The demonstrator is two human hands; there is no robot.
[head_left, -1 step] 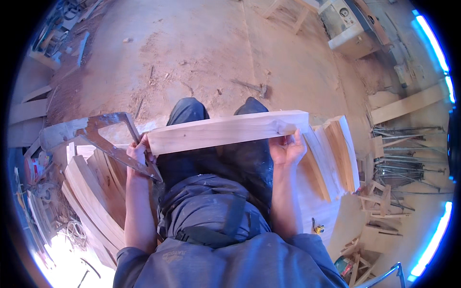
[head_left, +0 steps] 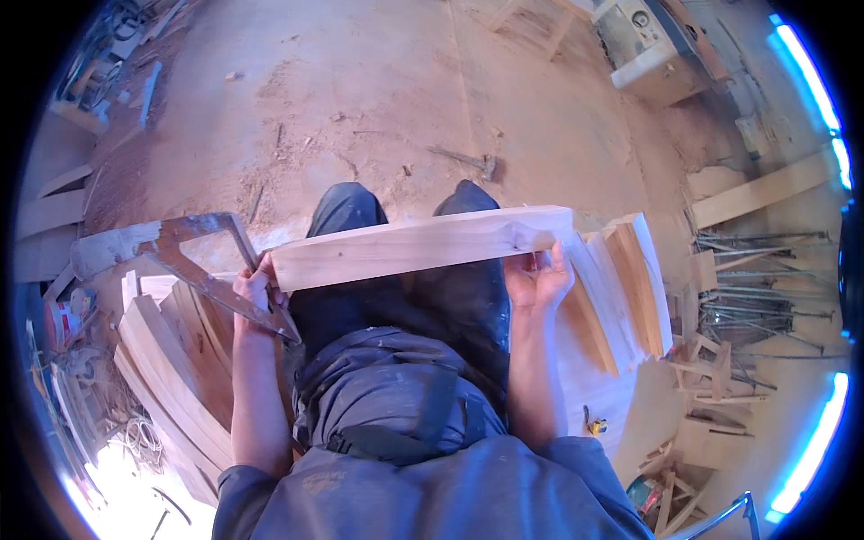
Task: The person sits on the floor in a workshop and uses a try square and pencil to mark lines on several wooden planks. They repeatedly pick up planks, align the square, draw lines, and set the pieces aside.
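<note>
A pale, slightly curved wooden board [head_left: 405, 245] lies across in front of me above my knees, with a knot near its right end. My left hand [head_left: 256, 286] grips the board's left end, fingers closed about it. Under the right end, my right hand [head_left: 538, 277] is turned palm up, thumb raised against the near edge and fingers partly hidden below. A worn brown open frame [head_left: 193, 270] with a pale broad end sits at the left. Its slanting bar passes across my left hand and wrist; I cannot make out its kind.
Curved wooden pieces [head_left: 162, 346] are stacked on my left, more pieces [head_left: 634, 283] on my right. A yellow tape measure [head_left: 597, 427] rests at lower right. A hammer [head_left: 486, 166] lies on the dusty floor ahead. Metal clamps [head_left: 765, 288] and a machine [head_left: 652, 45] stand along the right.
The whole view has shifted very slightly. Both hands keep the same hold on the board.
</note>
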